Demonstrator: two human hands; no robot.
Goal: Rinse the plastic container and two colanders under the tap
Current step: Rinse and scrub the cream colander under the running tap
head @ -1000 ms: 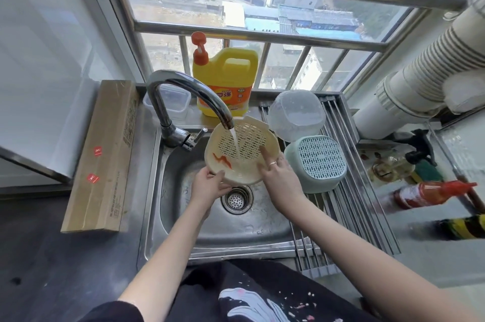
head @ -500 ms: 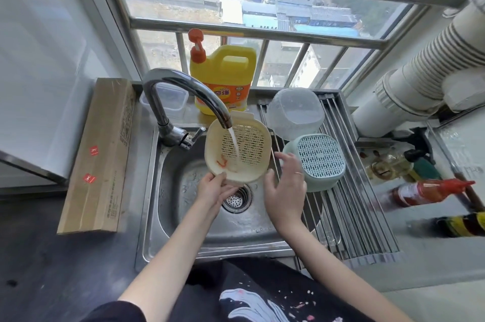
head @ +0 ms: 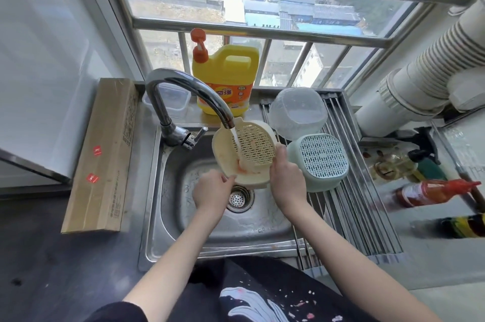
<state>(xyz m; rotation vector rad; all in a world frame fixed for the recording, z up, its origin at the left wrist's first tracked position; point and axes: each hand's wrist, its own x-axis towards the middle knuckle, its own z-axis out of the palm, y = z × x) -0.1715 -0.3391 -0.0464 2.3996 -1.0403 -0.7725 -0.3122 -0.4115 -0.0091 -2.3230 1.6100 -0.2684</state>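
A cream colander [head: 256, 147] is tilted under the running tap [head: 189, 90], its inside facing me, with orange bits near its lower rim. My left hand [head: 211, 191] grips its lower left rim. My right hand [head: 287, 180] holds its right edge. Water falls from the spout onto the mesh. A pale green colander [head: 319, 161] lies upside down on the drying rack to the right. Behind it a clear plastic container [head: 298, 111] rests upside down too.
The steel sink [head: 183, 216] has a drain strainer [head: 237, 199] below the colander. A yellow detergent jug [head: 225, 80] and a small clear box [head: 170, 101] stand behind the tap. A long cardboard box [head: 101, 153] lies left. Sauce bottles [head: 435, 193] sit right of the roll-up rack [head: 367, 216].
My right hand let go of the colander half a second ago and has come back onto its right edge. The colander has turned slightly under the stream.
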